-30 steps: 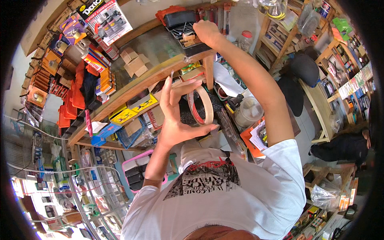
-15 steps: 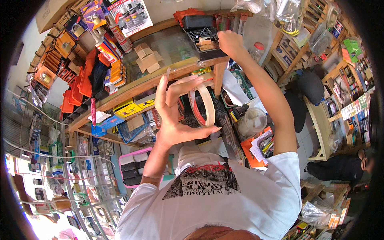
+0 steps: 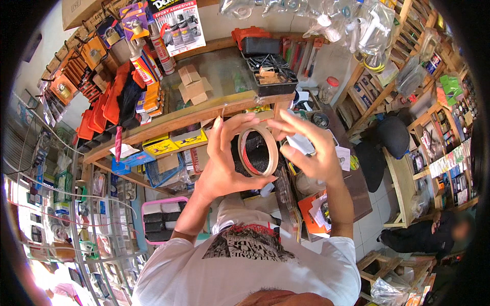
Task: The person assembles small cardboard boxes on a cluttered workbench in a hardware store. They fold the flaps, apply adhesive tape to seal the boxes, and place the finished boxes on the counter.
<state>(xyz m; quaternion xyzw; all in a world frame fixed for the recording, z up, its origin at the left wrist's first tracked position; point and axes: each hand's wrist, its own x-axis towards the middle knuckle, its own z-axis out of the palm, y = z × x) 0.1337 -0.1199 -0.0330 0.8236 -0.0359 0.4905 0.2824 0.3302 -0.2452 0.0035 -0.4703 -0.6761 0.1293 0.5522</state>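
Note:
A nearly used-up roll of tan tape (image 3: 274, 153), with reddish print on the inside of its core, stands on edge in my left hand (image 3: 218, 166). The thumb supports it from below and the fingers curl over its top. Close to the right side of the roll is my right hand (image 3: 314, 150), its fingers apart and slightly blurred. I see nothing in that hand, and whether a fingertip touches the tape is unclear. Beyond both hands, a black toolbox tray (image 3: 275, 87) of dark slender items and small wooden pieces rests on the glass-topped counter (image 3: 219, 69).
An opened small cardboard box (image 3: 195, 87) sits on the counter, left of the tray. Orange cases (image 3: 104, 107) and hanging padlocks (image 3: 64, 91) crowd the left. A dark chair (image 3: 393, 125) stands at right, with a person in dark clothes (image 3: 418, 234) farther down.
My right hand has come back from the toolbox tray on the counter to beside the tape roll. My left hand still holds the roll, now turned to face me more.

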